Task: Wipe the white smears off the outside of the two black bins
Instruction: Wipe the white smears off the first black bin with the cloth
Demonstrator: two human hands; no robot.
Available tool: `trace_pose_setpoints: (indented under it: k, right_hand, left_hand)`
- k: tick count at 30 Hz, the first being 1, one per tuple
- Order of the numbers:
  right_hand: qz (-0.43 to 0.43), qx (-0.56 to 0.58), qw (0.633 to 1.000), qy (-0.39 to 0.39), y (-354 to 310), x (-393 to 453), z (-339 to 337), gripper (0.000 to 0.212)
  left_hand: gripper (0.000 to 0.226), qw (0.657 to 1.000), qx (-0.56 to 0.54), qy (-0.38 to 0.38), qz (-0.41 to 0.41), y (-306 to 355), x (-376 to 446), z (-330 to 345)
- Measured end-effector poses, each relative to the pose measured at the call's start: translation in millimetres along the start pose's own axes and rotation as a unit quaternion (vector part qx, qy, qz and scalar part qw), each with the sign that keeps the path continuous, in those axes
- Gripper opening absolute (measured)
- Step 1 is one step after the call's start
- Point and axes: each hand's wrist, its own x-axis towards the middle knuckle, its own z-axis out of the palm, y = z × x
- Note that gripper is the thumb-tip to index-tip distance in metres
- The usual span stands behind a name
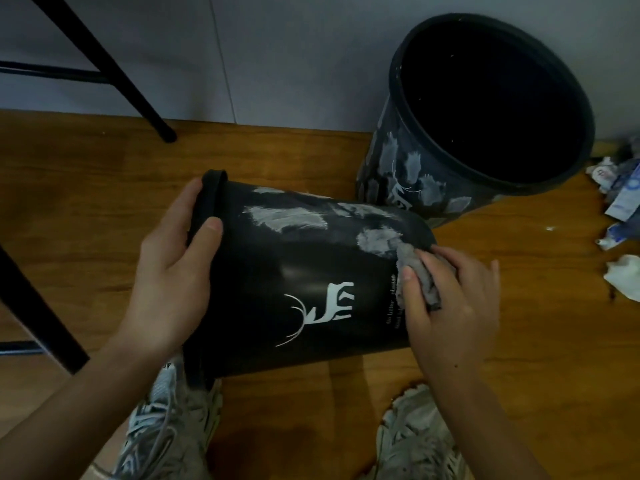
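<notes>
A black bin (pixel 294 271) with a white deer print lies on its side above my shoes, its rim to the left. My left hand (pixel 173 271) grips that rim, thumb on the outer wall. My right hand (pixel 450 299) presses a grey cloth (pixel 415 271) against the bin's base end, just below a white smear (pixel 377 239). More white smears (pixel 287 218) streak the upper side. A second black bin (pixel 485 109) stands tilted at the back right, its outer wall covered with several white smears (pixel 408 168).
The floor is brown wood, with a grey wall behind. Black metal furniture legs (pixel 138 95) stand at the left. Crumpled paper and wrappers (pixel 620 202) lie at the right edge. My two shoes (pixel 173 420) sit under the lying bin.
</notes>
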Motion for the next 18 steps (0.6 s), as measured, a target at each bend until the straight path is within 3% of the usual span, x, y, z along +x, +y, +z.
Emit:
trace_pose_setpoints:
  k: [5, 10, 14, 18]
  right_hand:
    - [-0.138, 0.054, 0.988, -0.043, 8.8, 10.2, 0.5, 0.037]
    - [-0.212, 0.078, 0.967, -0.117, 25.4, 10.1, -9.4, 0.052]
    - [-0.271, 0.039, 0.955, -0.113, 39.0, 20.6, -5.1, 0.049]
    - [-0.254, 0.043, 0.963, -0.079, 28.2, 32.7, 1.6, 0.047]
  left_hand:
    - [0.046, 1.0, 0.015, 0.015, -0.017, -7.3, 8.5, -11.9]
    - [0.044, 1.0, 0.013, 0.024, -0.017, -8.7, 13.7, -13.8]
    - [0.044, 0.999, 0.024, 0.023, -0.008, -11.4, 13.9, -14.6]
    - [0.044, 1.0, 0.027, 0.016, 0.001, -17.1, 14.2, -16.9]
